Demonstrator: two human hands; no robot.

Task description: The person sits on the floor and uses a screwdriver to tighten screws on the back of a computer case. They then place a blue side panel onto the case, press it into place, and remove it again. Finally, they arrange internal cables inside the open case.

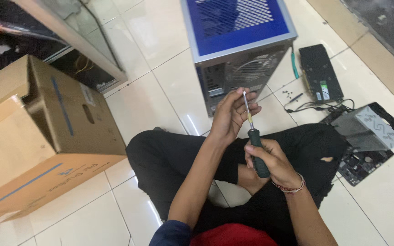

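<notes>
The right hand (pixel 270 159) is wrapped tight around the dark handle of a screwdriver (pixel 253 132), held above the crossed legs (pixel 169 159). The left hand (pixel 231 116) pinches the metal shaft near its tip with curled fingers. The step looks like readying or checking the tip; the next move would call for aiming it at a screw on the back of the computer case (pixel 242 50), just ahead on the tiled floor (pixel 151 41). The tool stands nearly upright, tip toward the case. A cardboard box (pixel 37 136) sits left, a graphics card (pixel 320 75) right.
</notes>
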